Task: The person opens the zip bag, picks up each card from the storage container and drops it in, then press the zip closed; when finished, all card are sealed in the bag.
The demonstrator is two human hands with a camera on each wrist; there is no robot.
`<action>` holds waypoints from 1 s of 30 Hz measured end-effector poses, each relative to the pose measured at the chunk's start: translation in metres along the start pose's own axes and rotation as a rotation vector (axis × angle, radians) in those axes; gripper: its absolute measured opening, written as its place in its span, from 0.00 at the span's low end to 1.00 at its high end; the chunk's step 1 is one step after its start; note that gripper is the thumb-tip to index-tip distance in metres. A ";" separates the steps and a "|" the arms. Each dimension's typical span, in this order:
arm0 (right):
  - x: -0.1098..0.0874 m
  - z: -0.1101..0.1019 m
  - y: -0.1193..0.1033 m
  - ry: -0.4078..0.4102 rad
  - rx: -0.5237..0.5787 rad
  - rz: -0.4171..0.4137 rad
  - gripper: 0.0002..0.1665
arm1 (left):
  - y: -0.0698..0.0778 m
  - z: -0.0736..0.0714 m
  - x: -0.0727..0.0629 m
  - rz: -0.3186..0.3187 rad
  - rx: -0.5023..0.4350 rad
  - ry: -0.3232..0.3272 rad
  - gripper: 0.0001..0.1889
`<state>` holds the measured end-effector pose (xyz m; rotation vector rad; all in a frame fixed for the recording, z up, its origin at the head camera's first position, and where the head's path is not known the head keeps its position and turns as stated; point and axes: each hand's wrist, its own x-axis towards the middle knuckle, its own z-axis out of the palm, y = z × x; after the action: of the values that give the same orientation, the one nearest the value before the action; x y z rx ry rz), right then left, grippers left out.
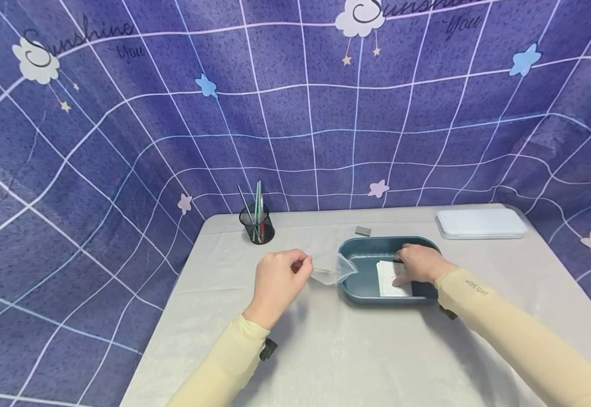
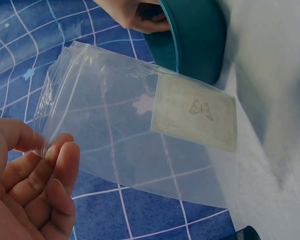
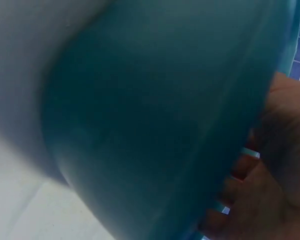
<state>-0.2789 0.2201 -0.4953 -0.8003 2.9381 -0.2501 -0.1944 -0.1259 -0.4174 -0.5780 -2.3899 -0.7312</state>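
Observation:
My left hand [image 1: 280, 282] pinches the top edge of a clear zip bag [image 1: 328, 267] between thumb and fingers. Inside the bag lies a small pale card [image 2: 194, 112] printed with a butterfly. The bag's far end reaches the left rim of a teal basin [image 1: 369, 301]. My right hand [image 1: 420, 263] is down in the basin, over several white cards [image 1: 386, 277], its thumb lying on them. In the right wrist view, the basin wall hides most of the right fingertips, so their hold on the cards is unclear.
Behind the basin lies a small grey block [image 1: 363, 231]. A black mesh pen holder [image 1: 257, 230] with pens stands at the back left. At the back right rests a flat white case [image 1: 481, 224]. A patterned blue curtain [image 1: 285, 113] hangs behind the table [image 1: 326, 350].

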 end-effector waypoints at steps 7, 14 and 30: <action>-0.001 0.003 0.002 0.019 0.004 0.008 0.43 | -0.001 0.000 0.000 0.005 0.002 0.008 0.08; 0.000 0.003 0.004 0.043 0.002 0.015 0.39 | 0.000 -0.001 0.000 0.000 0.000 0.007 0.08; -0.003 -0.006 0.003 0.186 0.023 -0.025 0.27 | -0.002 -0.002 -0.001 -0.006 0.000 0.005 0.08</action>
<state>-0.2792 0.2251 -0.4902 -0.8557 3.0919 -0.3791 -0.1943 -0.1291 -0.4173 -0.5681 -2.3878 -0.7345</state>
